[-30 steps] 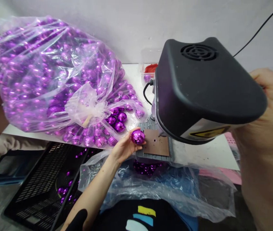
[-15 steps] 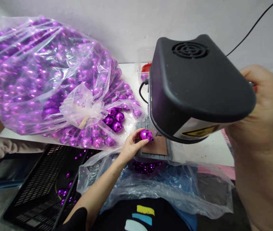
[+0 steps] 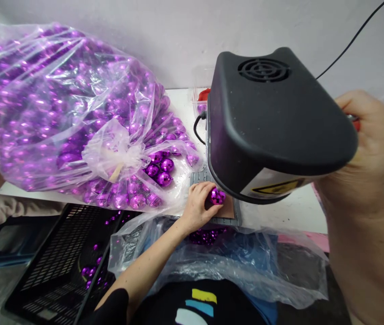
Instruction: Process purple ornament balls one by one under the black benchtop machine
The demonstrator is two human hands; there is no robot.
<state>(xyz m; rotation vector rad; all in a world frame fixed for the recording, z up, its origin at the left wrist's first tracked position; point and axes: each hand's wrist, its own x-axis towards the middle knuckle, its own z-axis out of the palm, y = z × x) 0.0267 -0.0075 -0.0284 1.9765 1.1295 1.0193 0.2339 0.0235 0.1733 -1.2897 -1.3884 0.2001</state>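
Between the thumb and fingers of my left hand (image 3: 199,205) is a shiny purple faceted bauble (image 3: 217,196). I hold it over the brown pad on the grey base (image 3: 227,221) of a black bench machine (image 3: 280,117), close to the front edge of its housing. The machine's housing hides what lies above the pad's far side. At the right, my right hand (image 3: 370,135) is wrapped round a lever whose red end (image 3: 357,124) shows beside the housing; most of the handle is hidden.
A big clear bag (image 3: 117,149) of purple baubles covers the table's left, several baubles (image 3: 165,171) showing at its front. A black crate (image 3: 49,257) stands below left. Across my lap lies an open plastic bag (image 3: 212,266) with purple baubles inside. A clear box (image 3: 195,97) sits behind.
My left hand has moved right with the bauble, bringing it further over the pad and nearer the machine's housing. My right hand stays on the lever.
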